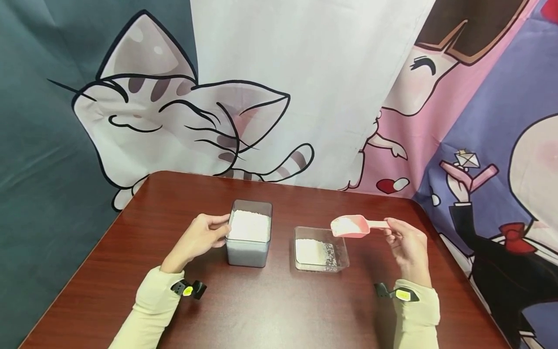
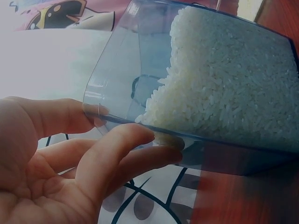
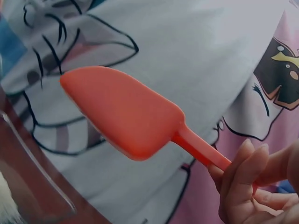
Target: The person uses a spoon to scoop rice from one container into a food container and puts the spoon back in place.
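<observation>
My left hand (image 1: 198,242) holds the left side of a tall bluish clear container (image 1: 247,254), its curved fingers at the rim and wall. White rice (image 2: 233,79) fills much of it, heaped to one side in the left wrist view. In my right hand (image 1: 407,245) is the handle of a pink scoop (image 1: 355,227), pinched between thumb and fingers. Something white, looking like rice, lies in the scoop's bowl; the right wrist view shows only its underside (image 3: 126,112). Below the scoop's tip stands a shallow clear box (image 1: 342,261) with rice (image 1: 309,252) mostly on its left.
Both containers stand apart on a dark red-brown wooden table (image 1: 261,310). A cloth backdrop (image 1: 314,87) with cartoon figures hangs behind the table's far edge and along the right side.
</observation>
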The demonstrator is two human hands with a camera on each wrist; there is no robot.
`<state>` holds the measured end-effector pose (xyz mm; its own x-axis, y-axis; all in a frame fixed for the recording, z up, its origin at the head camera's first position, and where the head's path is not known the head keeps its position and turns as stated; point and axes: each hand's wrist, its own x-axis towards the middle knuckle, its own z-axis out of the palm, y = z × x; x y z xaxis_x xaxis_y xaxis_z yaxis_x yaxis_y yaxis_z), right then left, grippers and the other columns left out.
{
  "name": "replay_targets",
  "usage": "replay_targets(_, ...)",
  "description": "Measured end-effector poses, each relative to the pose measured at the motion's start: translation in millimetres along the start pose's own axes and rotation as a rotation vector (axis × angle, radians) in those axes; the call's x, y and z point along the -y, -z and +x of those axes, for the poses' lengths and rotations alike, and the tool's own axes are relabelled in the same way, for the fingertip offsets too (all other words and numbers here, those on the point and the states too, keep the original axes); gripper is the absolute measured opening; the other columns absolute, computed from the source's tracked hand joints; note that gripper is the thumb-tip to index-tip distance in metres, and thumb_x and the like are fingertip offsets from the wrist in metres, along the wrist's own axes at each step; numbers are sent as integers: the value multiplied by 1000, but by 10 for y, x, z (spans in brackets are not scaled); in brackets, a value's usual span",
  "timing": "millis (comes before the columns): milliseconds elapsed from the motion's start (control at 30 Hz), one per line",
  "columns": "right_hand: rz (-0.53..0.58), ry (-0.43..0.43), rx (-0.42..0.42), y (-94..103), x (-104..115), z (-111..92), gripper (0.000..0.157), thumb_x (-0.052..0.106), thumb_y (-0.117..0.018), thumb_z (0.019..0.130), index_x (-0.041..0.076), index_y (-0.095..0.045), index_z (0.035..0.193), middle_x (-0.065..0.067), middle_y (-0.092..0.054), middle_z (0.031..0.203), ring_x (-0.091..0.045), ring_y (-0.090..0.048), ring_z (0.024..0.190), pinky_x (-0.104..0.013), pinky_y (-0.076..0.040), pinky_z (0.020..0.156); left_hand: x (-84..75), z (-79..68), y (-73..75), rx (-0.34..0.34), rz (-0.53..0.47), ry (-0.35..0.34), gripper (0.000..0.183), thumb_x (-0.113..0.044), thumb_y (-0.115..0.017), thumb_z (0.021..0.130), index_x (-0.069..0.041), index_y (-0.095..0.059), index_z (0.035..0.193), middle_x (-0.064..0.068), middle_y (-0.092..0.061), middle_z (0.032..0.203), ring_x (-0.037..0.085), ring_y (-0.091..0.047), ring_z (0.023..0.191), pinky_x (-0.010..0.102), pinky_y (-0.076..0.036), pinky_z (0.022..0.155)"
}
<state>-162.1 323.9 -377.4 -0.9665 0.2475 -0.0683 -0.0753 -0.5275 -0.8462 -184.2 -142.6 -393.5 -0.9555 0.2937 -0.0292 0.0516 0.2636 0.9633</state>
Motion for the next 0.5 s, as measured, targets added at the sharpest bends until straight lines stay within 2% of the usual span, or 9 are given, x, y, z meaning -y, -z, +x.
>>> replay_targets(267, -82, 14, -22, 94, -9, -11, 15, -4, -57, 87, -3, -71, 82, -9, -67, 67, -12, -58, 49, -16, -48, 44, 2, -4, 8, 1, 21, 5, 43, -8, -58, 89, 8, -48, 128, 26, -59, 114, 23, -64, 91, 34, -56, 70)
replay_targets(500, -217, 0, -18, 95, -3, 7, 15, 0, -59, 87, 2, -72, 81, -5, -67, 69, -10, -58, 51, -16, -52, 49, -10, 2, 4, 2, 22, 7, 44, -9, -58, 89, 7, -48, 129, 26, -58, 116, 24, -63, 92, 34, -56, 71)
